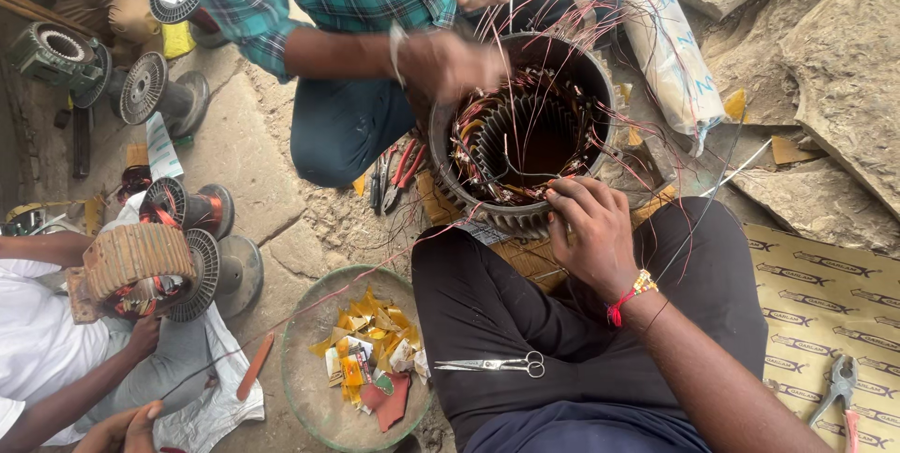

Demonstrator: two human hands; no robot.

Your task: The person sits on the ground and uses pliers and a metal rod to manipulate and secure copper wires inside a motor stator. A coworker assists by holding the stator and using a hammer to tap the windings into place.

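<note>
- Stator core (525, 134), a round ribbed motor shell, sat on the stone floor (253, 153) between two seated people, its bore axis upright and open mouth facing the camera.
- Right hand (586, 233) rested on the near rim, fingers curled around thin copper wires (600, 59).
- Left hand was out of view.
- Co-worker's hand (441, 64) gripped the far rim.
- Shallow round pan (309, 322) held yellow paper scraps (366, 345).
- Scissors (492, 365) lay flat on the lap.
</note>
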